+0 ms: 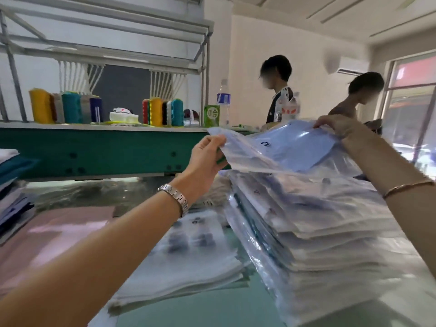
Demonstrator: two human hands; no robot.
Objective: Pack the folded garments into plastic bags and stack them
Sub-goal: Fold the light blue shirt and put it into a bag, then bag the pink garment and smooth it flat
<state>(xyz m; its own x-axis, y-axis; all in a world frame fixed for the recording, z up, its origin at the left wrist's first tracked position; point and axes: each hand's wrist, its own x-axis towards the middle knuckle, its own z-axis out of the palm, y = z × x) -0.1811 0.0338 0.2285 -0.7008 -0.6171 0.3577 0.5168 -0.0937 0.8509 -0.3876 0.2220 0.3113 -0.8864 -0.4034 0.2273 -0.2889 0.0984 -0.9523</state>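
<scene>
A clear plastic bag holding a folded light-blue garment (295, 149) hangs just above a tall stack of bagged garments (313, 220) at the right of the table. My left hand (207, 154) pinches the bag's near left corner. My right hand (335, 127) pinches its far right corner. The bag tilts, with its far edge higher. A lower pile of empty plastic bags (188, 251) lies flat in the middle of the table, under my left forearm.
A green embroidery machine (94, 149) with coloured thread cones (70, 107) runs across the back. A water bottle (223, 100) and a green carton (211, 115) stand on it. Folded garments (11, 185) pile at the left. Two people (278, 90) stand behind the stack.
</scene>
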